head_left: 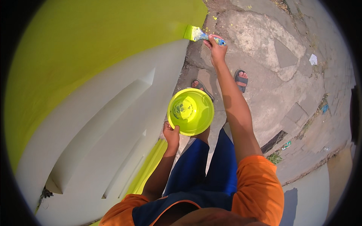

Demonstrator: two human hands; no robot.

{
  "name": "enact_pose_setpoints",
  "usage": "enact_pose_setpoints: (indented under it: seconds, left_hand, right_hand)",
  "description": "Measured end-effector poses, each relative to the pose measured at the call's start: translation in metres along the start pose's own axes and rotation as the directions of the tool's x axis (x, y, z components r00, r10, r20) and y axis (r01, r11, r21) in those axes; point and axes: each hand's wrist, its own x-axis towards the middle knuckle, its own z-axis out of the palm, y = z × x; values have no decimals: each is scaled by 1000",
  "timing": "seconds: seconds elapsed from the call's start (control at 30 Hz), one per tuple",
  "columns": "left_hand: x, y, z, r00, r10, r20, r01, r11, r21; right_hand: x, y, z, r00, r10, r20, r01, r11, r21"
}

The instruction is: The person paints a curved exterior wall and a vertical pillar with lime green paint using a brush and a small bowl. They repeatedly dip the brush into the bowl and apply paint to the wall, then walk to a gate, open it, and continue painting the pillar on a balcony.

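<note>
My right hand (217, 49) is wrapped round the blue, paint-spattered handle of a paintbrush (200, 35). Yellow-green paint coats the bristles, which are at the edge of the yellow-green wall (113, 41), near where the paint meets a white band. In my left hand (172, 135) is the rim of a round yellow-green bowl (198, 113), with the thumb over the edge and the fingers mostly hidden beneath. The bowl is held out in front of my legs, its inside facing up. Paint and a patchy, greyish spot show at its bottom.
To the left runs a white wall section (124, 101) with recessed slots. My sandaled feet stand on cracked concrete ground (260, 45). A white scrap (313, 59) lies far right, and a dark drain opening (274, 141) is in the ground at right.
</note>
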Motion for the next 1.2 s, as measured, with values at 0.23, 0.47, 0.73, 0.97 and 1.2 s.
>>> enact_pose_setpoints:
  seconds: [0.23,0.47,0.73,0.97,1.2]
  left_hand:
    - [4,12,1,1000,-25,8,25,1000,10]
    - [8,14,2,1000,-24,12,24,1000,17]
    - [9,19,5,997,-64,-36,66,997,38]
    - [7,38,15,997,-58,-57,62,995,72]
    - [10,38,8,998,-34,44,33,999,37]
  right_hand:
    - [-115,-78,51,961,25,276,-119,937,328]
    - [-34,-12,12,993,117,23,-119,978,172]
    - [70,70,-57,989,-42,-145,37,999,-40]
    - [23,6,-20,1000,-5,-1,5,998,-65]
    - [-142,-137,73,947,-81,312,15,978,206]
